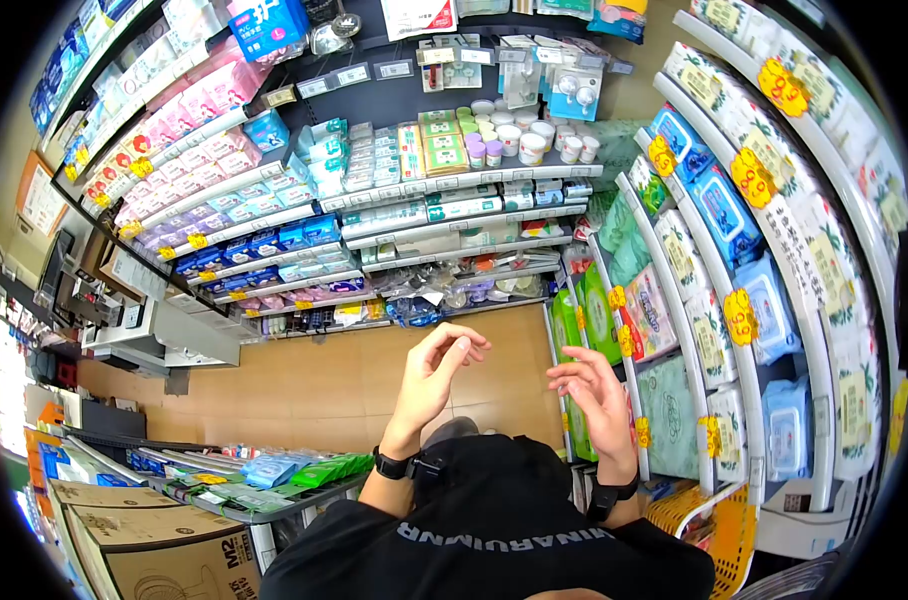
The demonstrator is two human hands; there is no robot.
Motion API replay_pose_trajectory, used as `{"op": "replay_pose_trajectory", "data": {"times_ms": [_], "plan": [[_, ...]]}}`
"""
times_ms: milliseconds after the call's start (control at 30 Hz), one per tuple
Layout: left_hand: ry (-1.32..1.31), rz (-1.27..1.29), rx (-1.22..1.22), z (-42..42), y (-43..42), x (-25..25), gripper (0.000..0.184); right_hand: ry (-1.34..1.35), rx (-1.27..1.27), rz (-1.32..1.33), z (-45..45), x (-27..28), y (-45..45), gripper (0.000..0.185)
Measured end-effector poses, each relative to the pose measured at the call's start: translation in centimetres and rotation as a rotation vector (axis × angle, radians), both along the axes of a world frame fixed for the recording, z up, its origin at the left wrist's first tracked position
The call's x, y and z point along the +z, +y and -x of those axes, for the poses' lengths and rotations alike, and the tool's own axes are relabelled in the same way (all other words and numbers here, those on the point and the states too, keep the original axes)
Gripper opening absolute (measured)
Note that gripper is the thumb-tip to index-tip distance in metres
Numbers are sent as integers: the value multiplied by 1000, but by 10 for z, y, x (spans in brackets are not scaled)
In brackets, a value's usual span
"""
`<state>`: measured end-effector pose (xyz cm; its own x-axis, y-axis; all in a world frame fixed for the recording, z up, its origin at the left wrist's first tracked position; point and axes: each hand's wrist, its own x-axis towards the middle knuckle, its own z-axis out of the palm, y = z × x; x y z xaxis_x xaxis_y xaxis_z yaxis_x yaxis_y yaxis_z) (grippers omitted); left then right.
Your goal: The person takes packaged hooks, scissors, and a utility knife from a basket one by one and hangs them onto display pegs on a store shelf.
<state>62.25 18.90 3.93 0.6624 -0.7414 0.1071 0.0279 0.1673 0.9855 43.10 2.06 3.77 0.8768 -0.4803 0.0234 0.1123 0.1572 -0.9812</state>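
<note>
My left hand (432,373) is raised in front of my chest above the tiled floor, its fingers loosely curved, slightly apart, and holding nothing. Level with it, my right hand (596,398) also holds nothing; its fingers are bent and spread. The right hand is nearest to the shelf of bright green packs (600,318) and a pale green tissue pack (671,415), and I cannot tell whether it touches the shelf edge. A black band (394,464) circles my left wrist and another black band (610,497) my right.
Shelves ahead hold white-lidded jars (532,148) and pink packs (206,95). Blue wipes packs (724,212) line the right shelves. A yellow basket (739,540) is at lower right. At left are a low rack with green packets (332,470), a cardboard box (179,560) and a counter (139,335).
</note>
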Motion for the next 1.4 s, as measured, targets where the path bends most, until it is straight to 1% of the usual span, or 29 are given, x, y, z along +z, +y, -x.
{"op": "replay_pose_trajectory", "data": {"times_ms": [100,200,433,633,867,1067,1167,1400], "plan": [[-24,13,-12,4,7,2,21,-15,-40,36,14,5,17,41],[-32,23,-62,13,17,3,21,-4,-79,12,31,9,38,41],[13,20,-166,39,48,3,21,6,-182,22,66,15,88,41],[58,4,-257,68,69,-9,21,16,-333,-5,100,14,135,39],[127,-31,-409,117,69,-29,20,51,-536,9,161,17,179,36],[130,-67,-561,160,66,-19,22,46,-681,56,206,17,202,34],[72,-90,-603,182,56,-19,22,3,-736,14,227,15,210,33],[8,-113,-772,253,21,-6,23,-13,-862,43,295,10,204,32]]}}
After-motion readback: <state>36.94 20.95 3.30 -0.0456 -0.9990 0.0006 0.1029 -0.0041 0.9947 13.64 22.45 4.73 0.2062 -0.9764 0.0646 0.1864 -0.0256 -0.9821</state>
